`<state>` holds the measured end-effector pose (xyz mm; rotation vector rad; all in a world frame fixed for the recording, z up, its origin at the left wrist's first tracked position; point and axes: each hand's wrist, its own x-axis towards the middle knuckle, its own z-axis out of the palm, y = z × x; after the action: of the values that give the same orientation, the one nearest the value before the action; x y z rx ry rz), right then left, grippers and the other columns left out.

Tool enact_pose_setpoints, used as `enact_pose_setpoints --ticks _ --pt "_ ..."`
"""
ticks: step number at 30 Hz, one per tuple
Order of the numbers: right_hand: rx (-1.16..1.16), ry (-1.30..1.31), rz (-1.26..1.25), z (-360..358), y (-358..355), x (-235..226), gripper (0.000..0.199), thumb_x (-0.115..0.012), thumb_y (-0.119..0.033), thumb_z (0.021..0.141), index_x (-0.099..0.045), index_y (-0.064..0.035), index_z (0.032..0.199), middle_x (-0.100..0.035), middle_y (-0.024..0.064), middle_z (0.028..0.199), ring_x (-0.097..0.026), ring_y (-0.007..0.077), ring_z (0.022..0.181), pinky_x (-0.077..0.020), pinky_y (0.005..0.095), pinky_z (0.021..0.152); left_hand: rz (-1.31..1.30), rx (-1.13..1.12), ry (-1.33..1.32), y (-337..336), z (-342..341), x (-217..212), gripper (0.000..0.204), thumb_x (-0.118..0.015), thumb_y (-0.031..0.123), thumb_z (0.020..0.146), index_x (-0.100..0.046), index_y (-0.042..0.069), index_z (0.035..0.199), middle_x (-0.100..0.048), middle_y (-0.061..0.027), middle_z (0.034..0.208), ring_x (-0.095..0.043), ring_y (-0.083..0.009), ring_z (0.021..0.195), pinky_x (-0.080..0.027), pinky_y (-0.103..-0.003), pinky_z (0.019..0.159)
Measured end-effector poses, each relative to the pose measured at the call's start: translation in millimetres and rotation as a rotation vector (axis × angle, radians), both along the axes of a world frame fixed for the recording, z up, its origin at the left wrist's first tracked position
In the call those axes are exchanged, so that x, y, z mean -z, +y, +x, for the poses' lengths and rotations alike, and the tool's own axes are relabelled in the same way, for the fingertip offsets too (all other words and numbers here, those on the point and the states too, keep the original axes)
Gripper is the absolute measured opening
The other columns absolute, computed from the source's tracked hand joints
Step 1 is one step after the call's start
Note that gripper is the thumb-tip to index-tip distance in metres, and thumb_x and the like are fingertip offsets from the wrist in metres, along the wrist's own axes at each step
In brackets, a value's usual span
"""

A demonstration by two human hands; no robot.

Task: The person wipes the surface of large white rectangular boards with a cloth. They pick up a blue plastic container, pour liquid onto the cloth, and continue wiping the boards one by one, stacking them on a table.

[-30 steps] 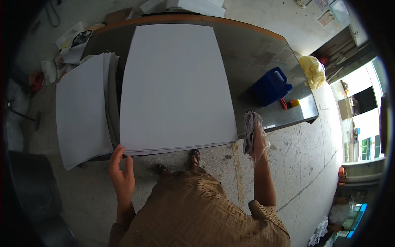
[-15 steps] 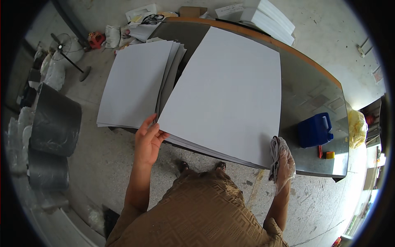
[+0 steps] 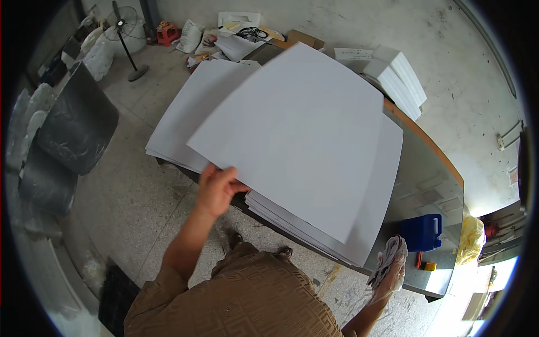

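A large white sheet [image 3: 292, 135] lies partly lifted and shifted leftward over a stack of like sheets [image 3: 373, 196], whose layered edges show at the table front. My left hand [image 3: 218, 190] pinches the sheet's near edge, thumb on top and fingers beneath. Left of it, a second white stack [image 3: 188, 112] is partly covered by the raised sheet. My right hand [image 3: 391, 272], in a clear plastic glove, grips a folded grey-white cloth [image 3: 386, 261] beside the stack's near right corner.
On the glossy dark table [image 3: 429, 174] stand a blue jerrycan [image 3: 421, 233], a small red item [image 3: 419, 259] and a yellow one [image 3: 430, 266]. White foam blocks [image 3: 396, 78] lean at the far edge. Dark wrapped rolls [image 3: 76, 121] and a fan [image 3: 124, 39] stand at left.
The top sheet has come up and slid left off its stack, over the left pile, with my left hand holding its edge. My right hand keeps the cloth. The view has turned.
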<state>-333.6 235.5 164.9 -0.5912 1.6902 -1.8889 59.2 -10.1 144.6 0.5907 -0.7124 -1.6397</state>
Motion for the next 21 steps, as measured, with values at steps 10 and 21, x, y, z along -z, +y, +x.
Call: enact_pose_setpoints --ticks 10,21 --pt "-0.086 0.127 -0.014 38 -13 -8 0.045 -0.055 -0.028 0.102 -0.054 0.0009 0.136 -0.063 0.0121 0.130 -0.062 0.0211 0.118 -0.0513 0.0293 0.092 0.078 -0.172 -0.227 -108 239 113 0.021 -0.054 0.000 0.094 -0.059 -0.003 0.114 -0.070 -0.0143 0.105 -0.072 -0.0265 0.092 -0.063 -0.042 0.077" --pt "-0.239 0.530 0.139 79 -68 -20 0.039 -0.055 -0.023 0.100 -0.059 0.0063 0.126 -0.068 0.0106 0.109 -0.062 0.0151 0.096 -0.0488 0.0260 0.084 0.429 -0.106 -0.876 -123 267 164 0.022 -0.065 0.013 0.094 -0.061 -0.007 0.104 -0.067 -0.0189 0.103 -0.069 -0.0265 0.092 -0.060 -0.039 0.077"
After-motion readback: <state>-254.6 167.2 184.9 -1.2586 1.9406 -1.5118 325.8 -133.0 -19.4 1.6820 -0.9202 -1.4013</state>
